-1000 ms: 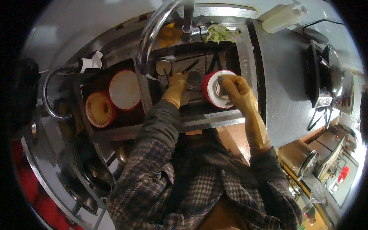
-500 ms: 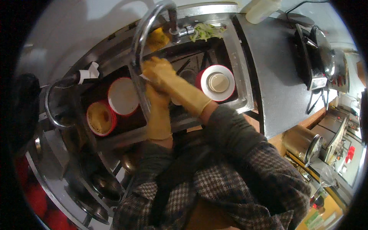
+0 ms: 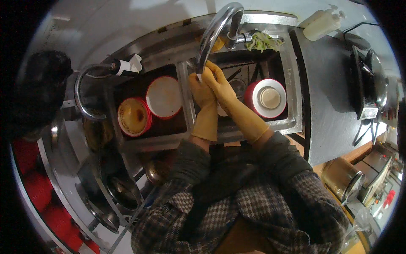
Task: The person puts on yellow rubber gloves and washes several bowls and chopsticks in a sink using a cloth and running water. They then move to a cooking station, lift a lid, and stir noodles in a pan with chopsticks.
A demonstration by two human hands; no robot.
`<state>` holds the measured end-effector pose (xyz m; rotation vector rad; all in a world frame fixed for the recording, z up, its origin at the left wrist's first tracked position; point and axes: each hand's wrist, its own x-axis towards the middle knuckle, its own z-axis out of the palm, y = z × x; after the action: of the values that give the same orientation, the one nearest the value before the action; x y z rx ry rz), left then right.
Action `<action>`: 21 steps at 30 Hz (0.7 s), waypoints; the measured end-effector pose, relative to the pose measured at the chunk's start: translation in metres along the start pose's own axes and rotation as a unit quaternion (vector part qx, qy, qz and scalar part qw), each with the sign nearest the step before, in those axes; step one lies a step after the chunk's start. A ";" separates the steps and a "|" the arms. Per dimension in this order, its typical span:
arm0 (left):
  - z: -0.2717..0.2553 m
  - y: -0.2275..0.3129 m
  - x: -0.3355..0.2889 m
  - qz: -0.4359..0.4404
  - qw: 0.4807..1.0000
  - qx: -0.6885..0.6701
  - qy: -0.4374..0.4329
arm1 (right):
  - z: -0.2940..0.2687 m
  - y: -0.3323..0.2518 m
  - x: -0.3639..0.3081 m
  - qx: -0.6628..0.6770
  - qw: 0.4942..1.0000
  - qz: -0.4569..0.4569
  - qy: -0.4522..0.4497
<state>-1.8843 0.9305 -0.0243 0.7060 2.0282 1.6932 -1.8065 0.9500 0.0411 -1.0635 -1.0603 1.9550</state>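
Both my hands wear yellow rubber gloves and are together under the spout of the curved metal faucet (image 3: 207, 40), over the sink divider and the right basin. My left hand (image 3: 200, 89) is closed, its fingers partly covered. Against it, my right hand (image 3: 218, 80) has its fingers curled over. A small pale patch shows between them at the spout; whether it is water or an object I cannot make out. In the right basin a red bowl with white inside (image 3: 257, 103) holds a small cream bowl (image 3: 270, 98). A pale round dish (image 3: 222, 111) is partly hidden by my right forearm.
The left basin holds a red-rimmed bowl with brownish residue (image 3: 133, 116) and a wider red-rimmed bowl (image 3: 164, 97). Green leaf scraps (image 3: 264, 41) and something yellow (image 3: 218, 44) lie behind the basins. A pump bottle (image 3: 323, 27) stands on the right counter (image 3: 332, 97). A hose sprayer (image 3: 127, 66) hangs left.
The view has shifted, so the sinks appear further right. My hands stay pressed together under the faucet, with the right hand now beside the left rather than crossing over it.
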 end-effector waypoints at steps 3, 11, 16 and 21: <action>-0.006 0.012 0.019 0.112 0.992 0.037 -0.053 | -0.009 -0.001 0.009 0.088 0.994 0.064 -0.030; -0.028 0.024 0.041 -0.050 0.970 -0.134 -0.197 | -0.056 0.015 0.030 0.131 0.990 0.037 0.026; -0.033 0.032 0.017 -0.333 0.827 -0.243 -0.382 | -0.054 0.020 0.033 -0.151 0.970 -0.154 0.111; -0.025 0.016 -0.005 -0.337 0.813 -0.364 -0.304 | -0.049 0.035 0.028 -0.505 0.776 -0.371 0.075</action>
<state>-1.8935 0.9103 -0.0036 0.1601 0.8825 1.3737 -1.7813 0.9738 -0.0153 -1.0019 -2.1098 0.5717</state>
